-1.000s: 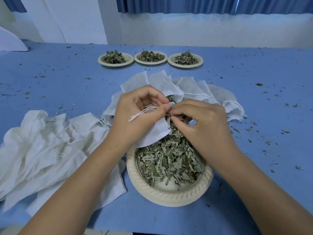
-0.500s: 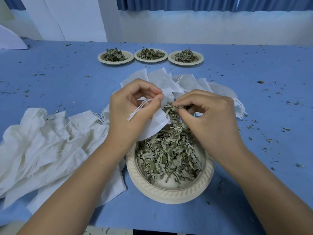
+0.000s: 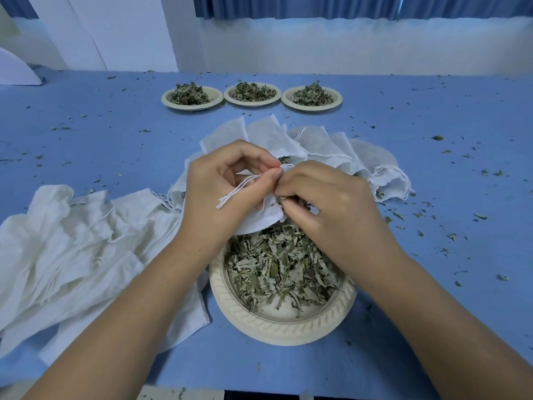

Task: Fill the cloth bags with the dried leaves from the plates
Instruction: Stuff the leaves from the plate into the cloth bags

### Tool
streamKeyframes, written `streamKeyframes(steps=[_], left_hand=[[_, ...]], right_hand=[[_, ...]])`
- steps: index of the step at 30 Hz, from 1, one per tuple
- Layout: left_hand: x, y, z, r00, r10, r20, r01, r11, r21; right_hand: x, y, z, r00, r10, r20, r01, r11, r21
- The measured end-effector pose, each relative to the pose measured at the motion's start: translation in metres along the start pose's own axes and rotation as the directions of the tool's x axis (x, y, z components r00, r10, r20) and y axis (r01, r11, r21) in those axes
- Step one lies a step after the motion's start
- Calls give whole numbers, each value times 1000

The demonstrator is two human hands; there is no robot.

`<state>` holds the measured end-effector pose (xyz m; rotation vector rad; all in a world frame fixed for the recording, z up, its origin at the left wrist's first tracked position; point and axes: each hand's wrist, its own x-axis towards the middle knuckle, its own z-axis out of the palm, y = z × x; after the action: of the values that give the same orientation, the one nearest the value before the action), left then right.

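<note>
A cream plate (image 3: 284,327) near the table's front edge holds a heap of dried leaves (image 3: 277,267). Just above its far rim my left hand (image 3: 222,186) pinches the mouth of a small white cloth bag (image 3: 259,220), its drawstring ends hanging loose by my thumb. My right hand (image 3: 326,206) has its fingertips curled at the bag's mouth, touching the left thumb. Whether leaves sit between those fingertips is hidden.
Several white bags (image 3: 317,142) with strings lie fanned behind my hands. A pile of limp cloth bags (image 3: 72,249) covers the left. Three small plates of leaves (image 3: 191,98) (image 3: 252,93) (image 3: 311,98) stand in a row at the back. Leaf crumbs dot the blue table (image 3: 432,140).
My right hand, which held a pinch of leaves beside the bag half a second ago, has moved left to the bag's mouth. My left hand keeps hold of the bag.
</note>
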<state>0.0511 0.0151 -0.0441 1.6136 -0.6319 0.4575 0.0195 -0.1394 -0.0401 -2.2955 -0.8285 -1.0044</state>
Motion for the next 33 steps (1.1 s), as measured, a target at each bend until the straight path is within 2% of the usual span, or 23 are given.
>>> streamKeyframes(steps=[2, 7, 10, 13, 16, 20, 23, 27, 29, 33], left_hand=[[1, 0, -1, 1000, -2, 18, 3, 999, -32], [-1, -1, 2, 998, -3, 68, 8, 997, -76], [2, -1, -2, 999, -48, -17, 46, 997, -64], [8, -2, -10, 989, -93, -119, 78, 989, -127], [10, -3, -13, 982, -119, -146, 92, 979, -181], [8, -3, -9, 987, -130, -92, 108, 972, -209], [8, -5, -7, 988, -140, -68, 123, 971, -206], [3, -5, -3, 996, -93, -16, 90, 986, -139], [1, -4, -2, 999, -39, 26, 41, 994, -98], [0, -2, -3, 1000, -11, -11, 9, 994, -107]], right_hand=[[0, -1, 0, 1000, -12, 8, 11, 998, 69], [1, 1, 6, 995, 19, 94, -21, 999, 25], [2, -2, -1, 984, 121, 131, -149, 962, 229], [5, 1, -11, 947, 197, 252, -294, 847, 443], [6, 7, -16, 957, 115, 267, -196, 933, 300], [5, 6, -9, 980, 73, 186, -118, 964, 240], [4, 4, -9, 993, 94, 71, -111, 943, 314], [3, 1, -9, 973, 218, -80, -162, 884, 439], [2, -2, -7, 961, 238, -140, -163, 899, 406], [0, 0, -2, 981, 130, -144, -94, 967, 235]])
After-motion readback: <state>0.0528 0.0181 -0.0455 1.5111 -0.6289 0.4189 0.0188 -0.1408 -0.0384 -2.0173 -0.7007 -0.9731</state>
